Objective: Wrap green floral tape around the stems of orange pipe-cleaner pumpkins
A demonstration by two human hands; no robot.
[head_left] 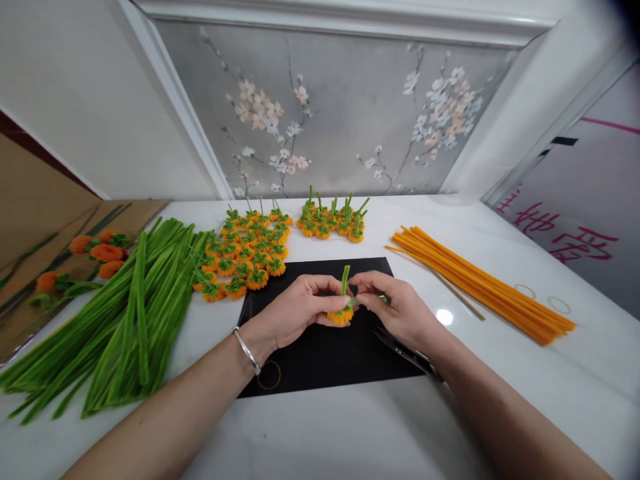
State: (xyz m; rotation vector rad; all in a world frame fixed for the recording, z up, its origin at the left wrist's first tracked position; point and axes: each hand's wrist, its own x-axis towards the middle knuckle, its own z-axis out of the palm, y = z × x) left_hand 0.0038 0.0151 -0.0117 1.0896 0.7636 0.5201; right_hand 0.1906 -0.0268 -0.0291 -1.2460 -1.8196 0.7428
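Note:
Over the black mat (320,363), my left hand (295,310) is closed round a small orange chenille pumpkin (340,318) with an upright green stem (345,280). My right hand (400,310) meets it from the right, thumb and fingers pinched on a small pale green strip (353,302) at the stem's base. What the strip is made of I cannot make out. Below my right hand lies a dark metal tool (405,353), perhaps scissors, partly hidden by the wrist.
Green chenille stems (135,320) are heaped left, orange ones (485,283) bundled right. Several finished pumpkins (245,253) stand behind the mat, with another group (333,220) at the back. Orange flower-like pieces (107,253) lie far left. A wall panel (340,107) borders the table.

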